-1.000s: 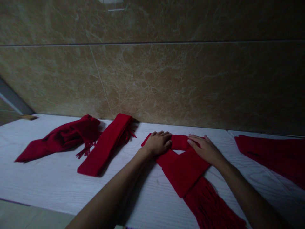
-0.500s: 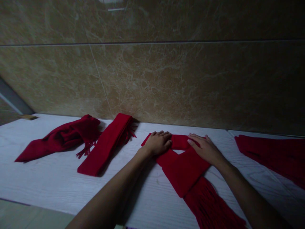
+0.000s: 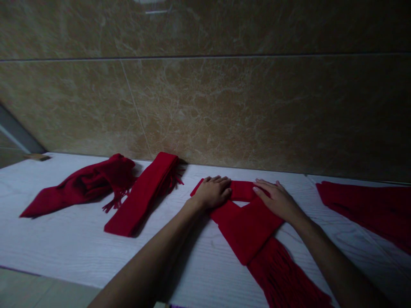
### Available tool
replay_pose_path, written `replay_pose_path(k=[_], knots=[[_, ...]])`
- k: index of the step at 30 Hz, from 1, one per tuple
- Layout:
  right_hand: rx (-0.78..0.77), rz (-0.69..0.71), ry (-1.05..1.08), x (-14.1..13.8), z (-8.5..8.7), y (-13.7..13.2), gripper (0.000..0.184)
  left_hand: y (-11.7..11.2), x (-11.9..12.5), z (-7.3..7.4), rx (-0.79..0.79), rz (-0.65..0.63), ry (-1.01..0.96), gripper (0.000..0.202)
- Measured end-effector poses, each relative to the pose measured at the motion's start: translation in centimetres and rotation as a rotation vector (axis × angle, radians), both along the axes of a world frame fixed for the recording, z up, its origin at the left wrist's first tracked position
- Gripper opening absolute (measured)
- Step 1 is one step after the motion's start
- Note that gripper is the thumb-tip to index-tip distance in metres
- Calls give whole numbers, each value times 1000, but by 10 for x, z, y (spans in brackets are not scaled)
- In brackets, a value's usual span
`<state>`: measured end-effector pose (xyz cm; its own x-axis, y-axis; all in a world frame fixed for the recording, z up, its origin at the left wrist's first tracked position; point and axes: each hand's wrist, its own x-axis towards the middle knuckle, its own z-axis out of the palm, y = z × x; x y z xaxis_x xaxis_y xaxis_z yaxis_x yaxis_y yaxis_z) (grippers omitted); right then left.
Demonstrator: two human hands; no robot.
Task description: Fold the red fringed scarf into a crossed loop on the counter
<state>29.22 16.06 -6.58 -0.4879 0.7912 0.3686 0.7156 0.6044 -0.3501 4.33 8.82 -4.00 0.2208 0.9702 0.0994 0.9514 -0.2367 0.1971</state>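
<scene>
Near the back edge of the worktop (image 3: 73, 248), left hand (image 3: 213, 190) and right hand (image 3: 276, 200), flat, gripping nothing, apparently smooth a looped red scarf (image 3: 248, 233); further folding calls for lifting.

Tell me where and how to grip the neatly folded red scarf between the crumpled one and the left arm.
Probably best by the near end of the folded scarf, coming from the near side: that end is flat, squared and shows no fringe. The fringe sticks out at right near the far end, which lies close to the wall.
</scene>
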Motion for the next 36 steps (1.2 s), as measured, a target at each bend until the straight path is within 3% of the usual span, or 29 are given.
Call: replay_pose_path(k=[28, 36], knots=[[57, -75, -55, 3, 1, 1, 41, -1, 0, 0, -1, -11, 5, 53], [10, -93, -70, 4, 0, -1, 42, -2, 0, 1, -8, -11, 3, 53]])
